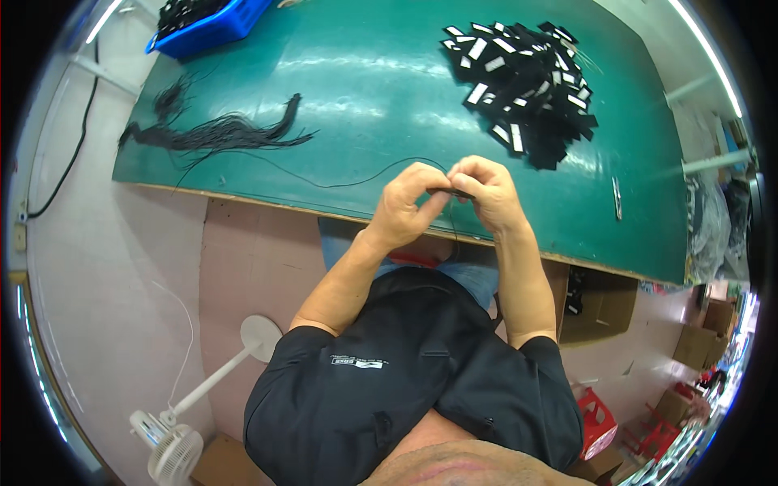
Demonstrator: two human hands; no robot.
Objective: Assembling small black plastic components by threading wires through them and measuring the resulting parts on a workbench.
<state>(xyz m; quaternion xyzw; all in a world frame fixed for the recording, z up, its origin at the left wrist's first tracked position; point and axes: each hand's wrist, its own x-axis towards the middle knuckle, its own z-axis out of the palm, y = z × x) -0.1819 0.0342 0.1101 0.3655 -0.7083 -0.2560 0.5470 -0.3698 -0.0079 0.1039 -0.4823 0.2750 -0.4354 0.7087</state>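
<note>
Close together at the near edge of the green table, both my hands work on a small flat black piece (452, 193). My left hand (402, 206) has its thumb and fingers closed on the piece's left side. With fingers bent and pinched, my right hand (491, 194) grips its right side. A thin black cord (340, 185) runs across the table up to my fingers, and a strand hangs below them. How the cord meets the piece is hidden by my fingertips. To the left lies a bundle of black cords (231, 134).
A heap of black pieces with white labels (527, 89) covers the table's far right. Small metal snips (617, 199) lie at the right. A blue bin (215, 36) stands far left. Below are a cardboard box (600, 312), a white fan (174, 449) and a red stool (596, 421).
</note>
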